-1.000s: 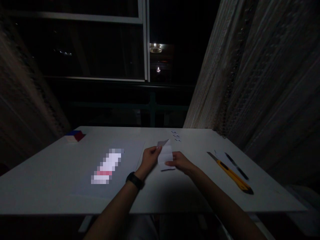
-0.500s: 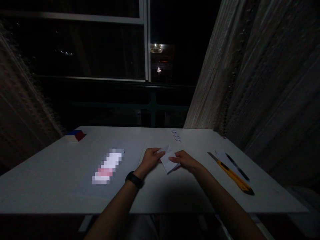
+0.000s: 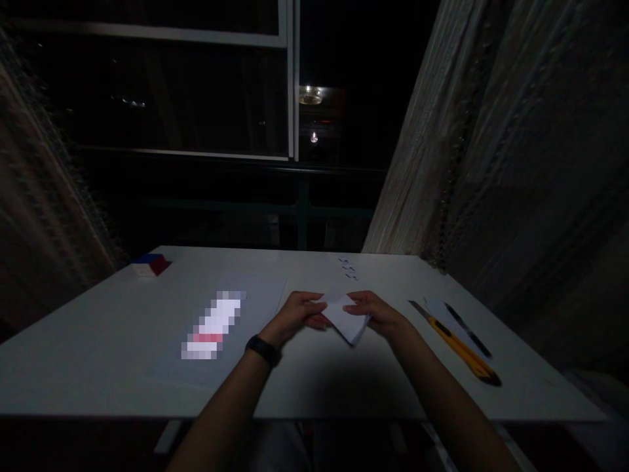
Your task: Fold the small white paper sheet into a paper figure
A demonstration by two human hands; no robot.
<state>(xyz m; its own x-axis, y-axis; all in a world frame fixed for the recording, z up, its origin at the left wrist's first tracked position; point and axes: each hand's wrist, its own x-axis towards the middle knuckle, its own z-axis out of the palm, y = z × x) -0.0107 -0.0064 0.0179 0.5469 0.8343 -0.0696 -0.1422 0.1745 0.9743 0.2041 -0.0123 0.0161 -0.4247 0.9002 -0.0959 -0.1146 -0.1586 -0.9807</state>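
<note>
A small piece of folded white paper (image 3: 345, 320) is held up over the table between both hands, one corner pointing down toward me. My left hand (image 3: 299, 311), with a black band on its wrist, pinches the paper's left edge between thumb and fingers. On the right edge, my right hand (image 3: 376, 311) grips it the same way, thumb on top. The fingertips under the paper are partly hidden.
On the white table (image 3: 98, 341), a blurred-out bright phone-like shape (image 3: 211, 328) lies on a large paper sheet (image 3: 260, 295). A colour cube (image 3: 150, 265) sits back left. A yellow box cutter (image 3: 459, 347) and a black pen (image 3: 466, 328) lie right. Dark marks (image 3: 348, 267) show at the back.
The paper has been turned and now shows a smoother, larger face between my hands. My right hand has shifted slightly to the right, and the hands are a little farther apart.
</note>
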